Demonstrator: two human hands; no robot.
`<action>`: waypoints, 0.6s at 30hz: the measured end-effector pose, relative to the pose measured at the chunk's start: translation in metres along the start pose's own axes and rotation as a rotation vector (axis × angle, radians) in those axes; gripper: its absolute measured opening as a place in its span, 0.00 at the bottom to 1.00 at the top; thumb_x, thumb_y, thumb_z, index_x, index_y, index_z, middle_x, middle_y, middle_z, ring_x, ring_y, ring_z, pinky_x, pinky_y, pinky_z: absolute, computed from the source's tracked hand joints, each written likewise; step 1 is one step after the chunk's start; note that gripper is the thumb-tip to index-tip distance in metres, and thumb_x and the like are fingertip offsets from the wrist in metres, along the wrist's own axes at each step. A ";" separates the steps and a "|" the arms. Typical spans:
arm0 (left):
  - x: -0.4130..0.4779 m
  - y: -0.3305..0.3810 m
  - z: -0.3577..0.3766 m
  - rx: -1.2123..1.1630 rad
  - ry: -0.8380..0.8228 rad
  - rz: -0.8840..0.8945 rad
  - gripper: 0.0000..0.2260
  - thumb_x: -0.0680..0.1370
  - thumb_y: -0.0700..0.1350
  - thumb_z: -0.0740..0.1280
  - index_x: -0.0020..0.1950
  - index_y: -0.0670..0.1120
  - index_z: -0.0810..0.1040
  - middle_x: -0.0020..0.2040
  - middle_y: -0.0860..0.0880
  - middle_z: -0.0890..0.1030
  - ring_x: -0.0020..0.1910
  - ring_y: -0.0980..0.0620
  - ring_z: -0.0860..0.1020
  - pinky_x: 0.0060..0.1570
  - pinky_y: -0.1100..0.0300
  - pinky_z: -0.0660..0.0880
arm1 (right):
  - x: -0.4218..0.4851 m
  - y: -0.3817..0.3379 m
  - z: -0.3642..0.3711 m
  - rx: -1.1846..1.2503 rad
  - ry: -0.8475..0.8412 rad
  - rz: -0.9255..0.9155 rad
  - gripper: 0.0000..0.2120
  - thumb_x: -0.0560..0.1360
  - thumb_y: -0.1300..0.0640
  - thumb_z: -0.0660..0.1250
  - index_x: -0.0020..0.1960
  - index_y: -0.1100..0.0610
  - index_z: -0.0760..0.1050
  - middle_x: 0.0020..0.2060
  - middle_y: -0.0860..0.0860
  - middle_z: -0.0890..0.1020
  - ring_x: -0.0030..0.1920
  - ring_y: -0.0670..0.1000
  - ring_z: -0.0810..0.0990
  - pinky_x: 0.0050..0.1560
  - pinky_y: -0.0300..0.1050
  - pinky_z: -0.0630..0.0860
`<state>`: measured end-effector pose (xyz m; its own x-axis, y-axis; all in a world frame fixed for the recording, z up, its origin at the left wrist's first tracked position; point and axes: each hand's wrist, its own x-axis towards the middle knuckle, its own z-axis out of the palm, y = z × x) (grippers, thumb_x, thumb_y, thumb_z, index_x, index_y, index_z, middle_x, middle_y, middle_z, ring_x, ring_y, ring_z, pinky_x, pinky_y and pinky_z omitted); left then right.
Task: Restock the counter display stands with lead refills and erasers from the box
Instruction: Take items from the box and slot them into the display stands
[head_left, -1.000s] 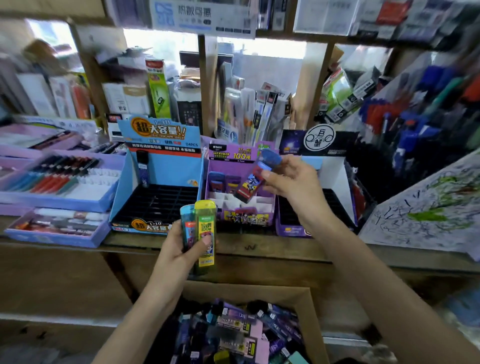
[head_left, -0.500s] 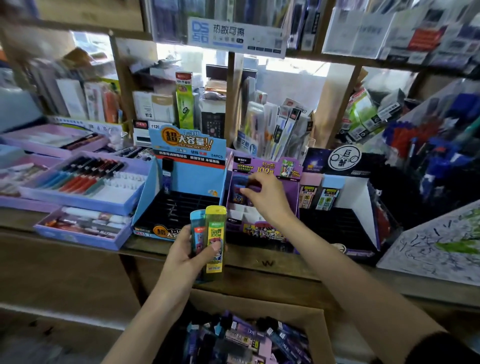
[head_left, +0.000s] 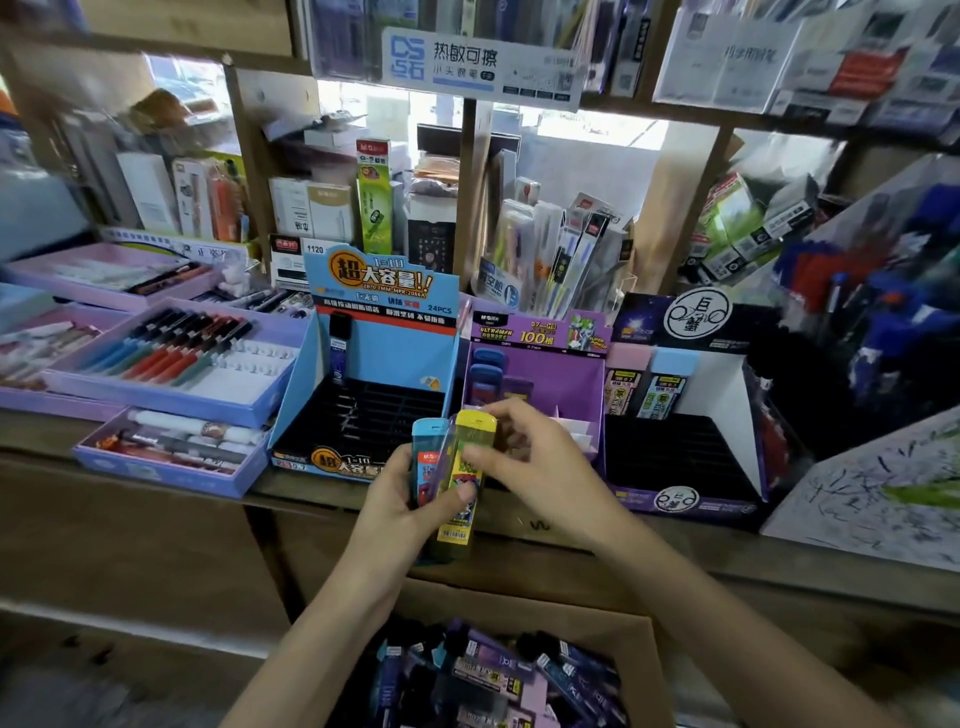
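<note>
My left hand (head_left: 397, 512) grips two lead refill cases upright in front of the counter: a blue case (head_left: 427, 457) and a yellow case (head_left: 462, 488). My right hand (head_left: 535, 460) has come to the yellow case and pinches its upper part with curled fingers. Behind the hands stand three display stands: a blue stand (head_left: 384, 358) with one dark refill in it, a purple stand (head_left: 566, 379) with a few blue-purple refills at its back left, and a dark stand (head_left: 680, 457) with two refills at its back. A cardboard box (head_left: 644, 670) of several refills sits below.
Lilac pen trays (head_left: 171, 384) lie on the wooden counter (head_left: 753, 561) to the left. A scribbled test sheet (head_left: 878, 493) leans at the right. Shelves packed with stationery rise behind the stands.
My right hand set the blue-purple refill into the purple stand, then drew back toward me and took hold of the yellow case in my left hand.
</note>
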<state>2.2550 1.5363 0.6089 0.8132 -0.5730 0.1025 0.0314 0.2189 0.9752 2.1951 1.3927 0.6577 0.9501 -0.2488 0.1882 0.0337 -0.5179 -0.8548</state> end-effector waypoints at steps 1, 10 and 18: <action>0.000 -0.001 0.003 -0.002 -0.007 0.001 0.20 0.65 0.44 0.72 0.57 0.45 0.76 0.47 0.45 0.83 0.45 0.51 0.81 0.44 0.61 0.78 | -0.002 0.002 0.001 0.029 0.001 0.021 0.11 0.74 0.54 0.69 0.55 0.46 0.73 0.47 0.43 0.81 0.49 0.40 0.78 0.48 0.33 0.74; 0.002 -0.001 0.014 -0.080 0.031 -0.001 0.11 0.75 0.44 0.66 0.57 0.48 0.76 0.48 0.48 0.84 0.45 0.53 0.83 0.39 0.63 0.79 | 0.005 0.008 -0.042 0.232 0.223 0.094 0.09 0.73 0.59 0.70 0.51 0.53 0.74 0.40 0.50 0.85 0.39 0.48 0.83 0.35 0.40 0.78; 0.005 -0.006 0.005 -0.104 0.057 -0.010 0.12 0.72 0.45 0.67 0.56 0.49 0.76 0.48 0.49 0.85 0.44 0.50 0.84 0.36 0.65 0.78 | 0.042 0.020 -0.085 -0.091 0.390 -0.030 0.12 0.74 0.61 0.69 0.43 0.48 0.68 0.46 0.51 0.82 0.44 0.51 0.82 0.50 0.48 0.78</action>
<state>2.2565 1.5281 0.6047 0.8440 -0.5305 0.0787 0.0974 0.2958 0.9503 2.2096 1.3020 0.6900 0.7593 -0.5156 0.3971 0.0156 -0.5956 -0.8031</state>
